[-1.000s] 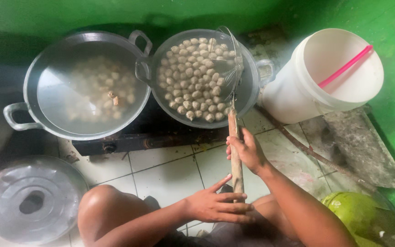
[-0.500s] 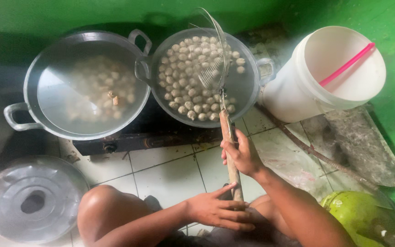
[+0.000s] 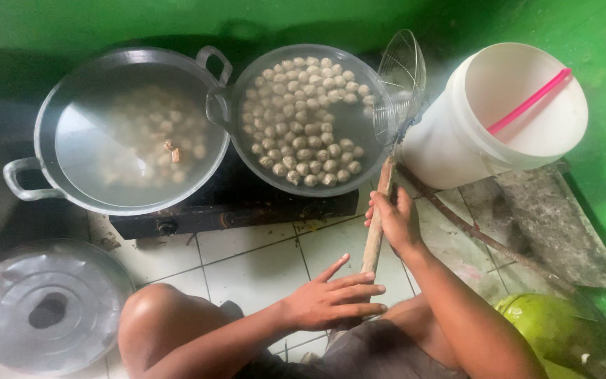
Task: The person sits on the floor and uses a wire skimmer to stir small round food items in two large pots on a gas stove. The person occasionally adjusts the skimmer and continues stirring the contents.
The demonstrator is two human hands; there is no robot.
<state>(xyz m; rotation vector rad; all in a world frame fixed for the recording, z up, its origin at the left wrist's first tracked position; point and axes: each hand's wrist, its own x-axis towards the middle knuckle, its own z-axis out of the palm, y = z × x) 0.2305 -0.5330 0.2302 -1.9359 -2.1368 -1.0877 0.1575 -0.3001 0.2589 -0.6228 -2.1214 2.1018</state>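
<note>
Right hand (image 3: 395, 221) grip clenched on wooden skimmer handle (image 3: 376, 224), left hand (image 3: 331, 302) spread flat at its base

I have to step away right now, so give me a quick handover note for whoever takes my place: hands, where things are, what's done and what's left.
Right hand: gripped around the wooden handle of the wire skimmer.
Left hand: resting at the handle's lower end, fingers loose.
Skimmer basket: raised over the gap between the right pot and the white bucket; it looks empty.
Right pot: full of meatballs floating in water.
Left pot: more meatballs sunk in cloudy water.
Bucket: no meatballs visible inside, only a pink stick.
Done: nothing moved out that I can see.
Left: both pots, probably.
</note>
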